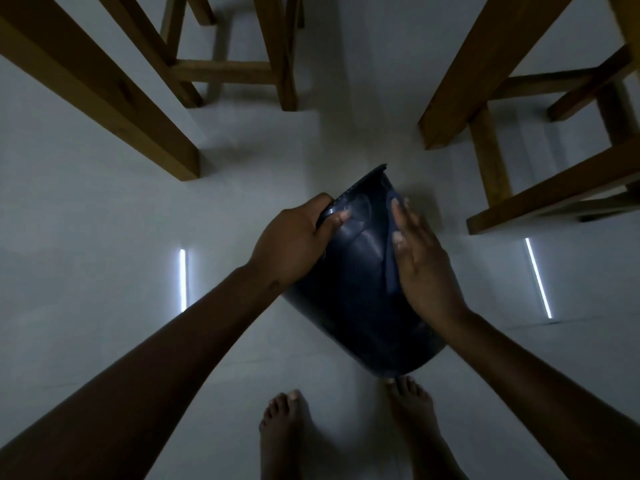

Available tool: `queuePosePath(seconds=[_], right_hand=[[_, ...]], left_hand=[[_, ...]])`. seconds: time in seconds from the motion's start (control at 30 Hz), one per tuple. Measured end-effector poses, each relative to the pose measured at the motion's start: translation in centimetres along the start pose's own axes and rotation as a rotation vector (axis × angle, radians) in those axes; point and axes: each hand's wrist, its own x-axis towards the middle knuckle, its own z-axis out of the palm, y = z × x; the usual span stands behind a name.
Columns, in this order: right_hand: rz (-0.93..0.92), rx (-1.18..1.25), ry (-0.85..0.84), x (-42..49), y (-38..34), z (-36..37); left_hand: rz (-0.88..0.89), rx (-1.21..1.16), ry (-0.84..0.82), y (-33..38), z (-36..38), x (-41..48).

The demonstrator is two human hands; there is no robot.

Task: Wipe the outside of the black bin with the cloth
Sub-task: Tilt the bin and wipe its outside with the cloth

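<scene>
While the black bin (360,289) is tilted above the pale floor (104,209), its rim points away from the camera and its base sits close to the person's bare feet (346,431). Head view: the left hand (294,240) clamps the near-left part of the rim, with the thumb lying on the outer wall and the other fingers curled out of sight over the edge. The right hand (420,265) lies flat and open against the right side of the bin's outer wall, fingers extended and together, pointing toward the rim. A thin dark fold runs along the wall just under the right hand's inner edge; whether this is the cloth cannot be told in the dim light. Both forearms reach in from the lower corners of the frame. Wooden furniture legs (114,95) stand on the floor to the left, at upper centre and to the right, well apart from the bin. Two bright thin reflections (182,280) streak the floor on either side.
</scene>
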Motion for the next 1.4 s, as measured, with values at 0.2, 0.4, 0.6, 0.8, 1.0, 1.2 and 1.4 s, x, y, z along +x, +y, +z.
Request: queuePosePath(seconds=[0.2,0.4,0.6,0.8,1.0,1.2,1.4], right_hand=[[-0.17,-0.395,-0.047,-5.6,-2.8,3.1],[-0.378,-0.423,-0.049,-3.7,-2.3,2.8],[0.202,0.316,0.102,0.1,-0.6,0.0],[-0.019,-0.132,-0.017,-3.3,-0.4,0.9],[0.033,-0.034,-0.003,-3.3,-0.7,0.2],[0.251,0.261,0.015,-2.3,-1.7,-4.3],[0.406,0.688,0.19,-3.2,-3.8,-7.3]], left_hand=[[-0.04,0.019,0.023,-0.4,0.3,0.0],[-0.004,0.015,0.033,-1.0,0.4,0.1],[-0.043,-0.038,-0.012,-1.1,0.2,-0.6],[-0.07,-0.051,0.011,-2.0,0.2,-1.3],[-0.093,-0.071,-0.002,-1.7,0.0,-1.9],[-0.034,-0.056,0.045,0.3,-1.2,-3.4],[0.265,0.19,0.118,3.1,-2.6,-5.1]])
